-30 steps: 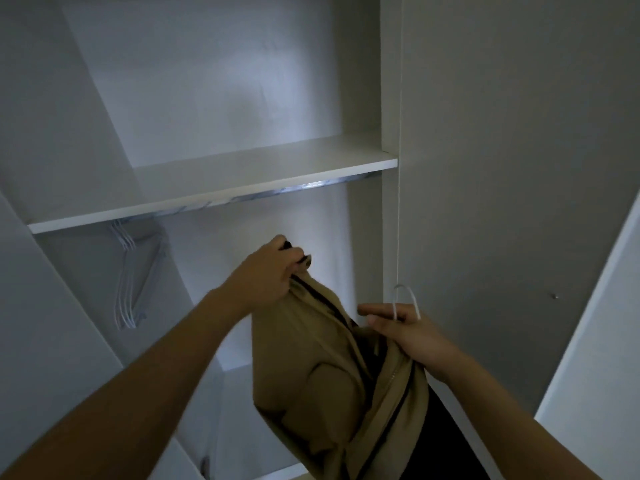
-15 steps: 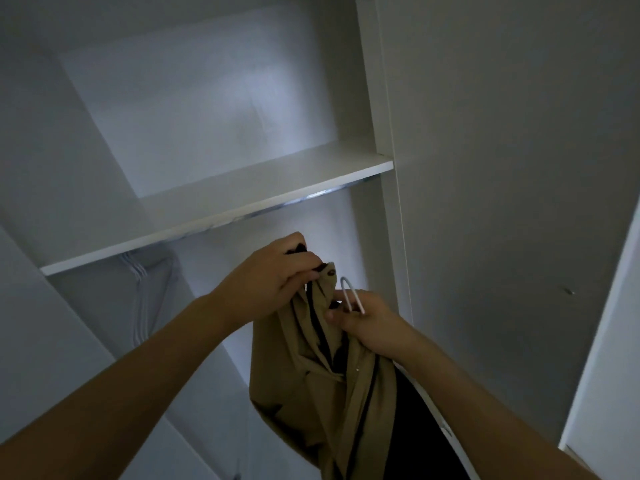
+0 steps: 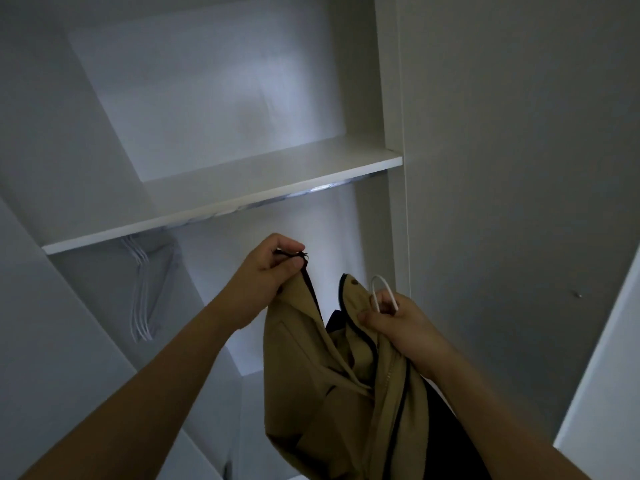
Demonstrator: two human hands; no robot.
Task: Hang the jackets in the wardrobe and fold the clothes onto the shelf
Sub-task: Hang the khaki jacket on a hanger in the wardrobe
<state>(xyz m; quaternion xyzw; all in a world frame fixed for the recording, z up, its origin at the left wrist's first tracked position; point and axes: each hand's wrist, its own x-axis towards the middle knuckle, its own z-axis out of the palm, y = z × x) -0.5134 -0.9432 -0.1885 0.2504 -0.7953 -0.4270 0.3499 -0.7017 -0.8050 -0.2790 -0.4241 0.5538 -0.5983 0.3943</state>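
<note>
Head view: the jacket (image 3: 332, 368) hangs between both hands, below the rail (image 3: 277, 202) and shelf (image 3: 242, 199). Left hand (image 3: 266, 275) has a pinch grip on the collar edge; right hand (image 3: 398, 320) grips the hanger hook (image 3: 382, 292) plus fabric. I'd guess one shoulder isn't seated, so it could slide off mid-lift, or the hook could miss the rail.

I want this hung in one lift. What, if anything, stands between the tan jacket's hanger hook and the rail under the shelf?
Nothing visible does. The hanger hook, held in the right hand with the tan jacket, has open space up to the rail under the shelf. The spare white hangers hang far off at the rail's left end.
</note>
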